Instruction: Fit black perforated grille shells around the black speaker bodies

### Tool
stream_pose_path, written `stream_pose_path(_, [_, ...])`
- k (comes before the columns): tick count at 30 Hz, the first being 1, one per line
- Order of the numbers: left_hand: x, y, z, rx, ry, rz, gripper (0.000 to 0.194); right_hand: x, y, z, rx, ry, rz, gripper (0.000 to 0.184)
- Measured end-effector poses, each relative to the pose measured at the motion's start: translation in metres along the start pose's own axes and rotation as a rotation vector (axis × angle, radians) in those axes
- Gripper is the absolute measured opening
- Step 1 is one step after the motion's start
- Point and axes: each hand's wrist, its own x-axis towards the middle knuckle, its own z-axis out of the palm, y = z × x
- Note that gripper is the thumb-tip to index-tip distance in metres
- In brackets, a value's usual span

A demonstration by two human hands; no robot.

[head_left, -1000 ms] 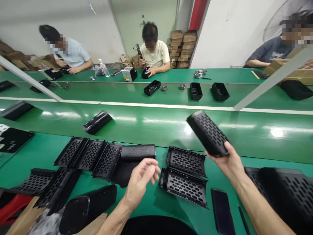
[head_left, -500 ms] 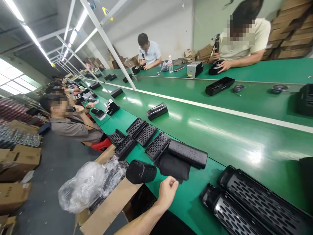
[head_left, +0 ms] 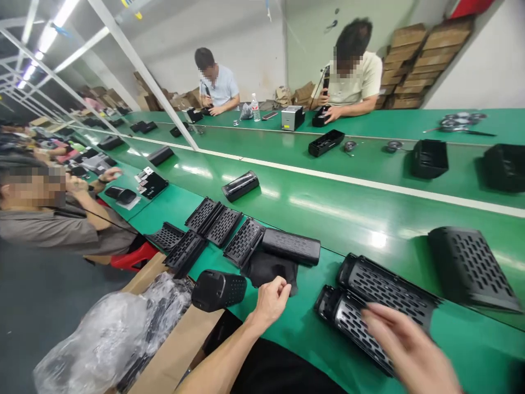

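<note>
My left hand [head_left: 270,300] has its fingers curled together beside a piece of black cloth [head_left: 268,268]; anything inside the fingers is hidden. My right hand [head_left: 414,350] is smeared by motion at the lower right, in front of two black slotted shells. The nearer slotted shell [head_left: 356,328] is partly covered by this hand. Behind it lies the longer slotted shell [head_left: 394,287]. A long black housing [head_left: 292,246] rests at the back edge of the cloth. Left of my left hand stands a dark speaker-like case [head_left: 219,290] with a dotted side.
Several black slotted panels [head_left: 223,225] lie at the left. A cardboard box [head_left: 184,339] with plastic bags [head_left: 106,334] is at lower left. A slotted black case [head_left: 471,268] sits right on the green bench. Co-workers sit across the bench [head_left: 353,65] and at the left [head_left: 61,230].
The view has swung to the right. My right hand has come into view over the slotted shells. My left hand stays curled near the black cloth.
</note>
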Motion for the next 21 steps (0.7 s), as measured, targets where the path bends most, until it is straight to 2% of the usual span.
stream_pose_path(3, [-0.017, 0.011, -0.002, -0.069, -0.040, 0.130, 0.027, -0.007, -0.005, 0.060, -0.090, -0.269, -0.090, 0.068])
stream_pose_path(5, [-0.025, 0.020, -0.001, -0.118, -0.078, 0.219, 0.027, -0.001, -0.006, 0.087, -0.138, -0.296, -0.109, 0.045])
stream_pose_path(7, [-0.030, 0.028, 0.001, -0.176, -0.109, 0.291, 0.025, 0.003, -0.003, 0.088, -0.190, -0.245, -0.100, 0.039])
stream_pose_path(8, [-0.031, 0.031, 0.002, -0.206, -0.115, 0.305, 0.025, 0.004, 0.001, 0.077, -0.217, -0.207, -0.085, 0.042])
stream_pose_path(10, [-0.029, 0.038, 0.006, -0.263, -0.107, 0.283, 0.025, -0.001, 0.013, 0.042, -0.271, -0.114, -0.033, 0.046])
stream_pose_path(13, [-0.017, 0.050, 0.015, -0.278, -0.149, 0.153, 0.026, -0.011, 0.035, -0.023, -0.372, 0.049, 0.088, 0.052])
stream_pose_path(15, [-0.007, 0.061, 0.024, -0.250, -0.217, 0.089, 0.023, -0.016, 0.050, -0.058, -0.449, 0.148, 0.179, 0.051])
stream_pose_path(18, [0.009, 0.078, 0.038, -0.199, -0.305, 0.036, 0.022, -0.019, 0.070, -0.087, -0.525, 0.212, 0.286, 0.047])
stream_pose_path(21, [0.020, 0.090, 0.050, -0.159, -0.385, -0.015, 0.028, -0.021, 0.083, -0.094, -0.534, 0.219, 0.339, 0.048])
